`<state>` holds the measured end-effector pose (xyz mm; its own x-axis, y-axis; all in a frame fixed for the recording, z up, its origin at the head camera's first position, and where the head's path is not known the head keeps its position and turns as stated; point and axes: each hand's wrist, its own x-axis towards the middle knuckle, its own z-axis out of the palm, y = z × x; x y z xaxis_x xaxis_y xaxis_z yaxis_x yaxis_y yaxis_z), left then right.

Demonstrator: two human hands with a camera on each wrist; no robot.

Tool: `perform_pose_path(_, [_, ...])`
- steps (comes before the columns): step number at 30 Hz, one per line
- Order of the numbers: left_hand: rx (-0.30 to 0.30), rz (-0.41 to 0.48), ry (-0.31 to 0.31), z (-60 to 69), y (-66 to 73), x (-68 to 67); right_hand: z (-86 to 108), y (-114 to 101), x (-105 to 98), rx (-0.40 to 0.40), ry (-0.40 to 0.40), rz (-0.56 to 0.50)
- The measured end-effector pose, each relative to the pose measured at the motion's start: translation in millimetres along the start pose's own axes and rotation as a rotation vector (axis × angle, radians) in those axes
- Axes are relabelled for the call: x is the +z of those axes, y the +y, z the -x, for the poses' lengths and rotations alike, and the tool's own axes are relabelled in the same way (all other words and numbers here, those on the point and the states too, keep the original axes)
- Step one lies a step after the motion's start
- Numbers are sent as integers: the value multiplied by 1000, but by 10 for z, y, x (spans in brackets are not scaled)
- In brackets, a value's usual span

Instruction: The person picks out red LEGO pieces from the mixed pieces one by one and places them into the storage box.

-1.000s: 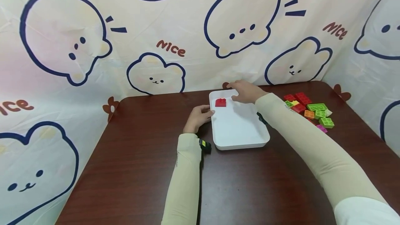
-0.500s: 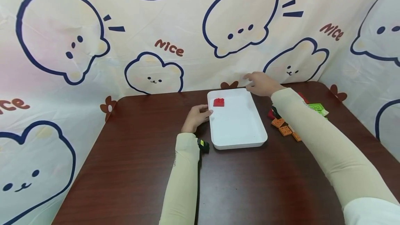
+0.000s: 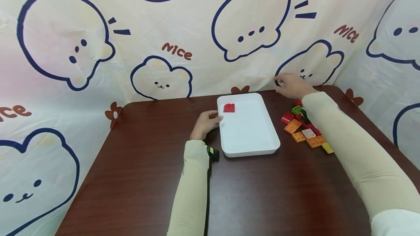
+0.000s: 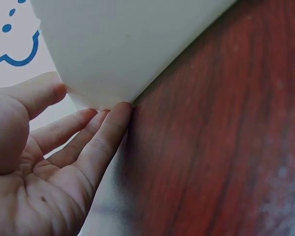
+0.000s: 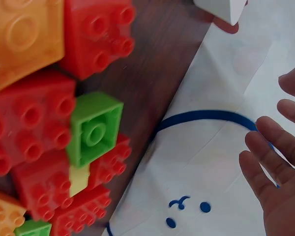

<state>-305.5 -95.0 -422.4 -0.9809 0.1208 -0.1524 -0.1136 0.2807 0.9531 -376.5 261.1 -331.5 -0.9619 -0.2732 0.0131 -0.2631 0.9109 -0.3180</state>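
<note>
Head view: white tray mid-frame, red brick in its upper L; L hand touches tray's L wall w/ fingertips, thumb apart; R hand up R, fingers apart, near loose bricks on brown table.

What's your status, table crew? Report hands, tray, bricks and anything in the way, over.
Left hand touching white tray. Right hand empty, near loose bricks. One red brick in tray. Right sleeve blocks part of head view.
</note>
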Motion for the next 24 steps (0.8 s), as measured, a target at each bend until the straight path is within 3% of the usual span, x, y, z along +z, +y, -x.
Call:
perform_pose_path(12, [-11,12,-4,-5,21,-1,187,305,-61,51,-10,-4])
perform_pose_path(24, [-25,4,-4,-13,14,2,267,557,28,116,-38,14])
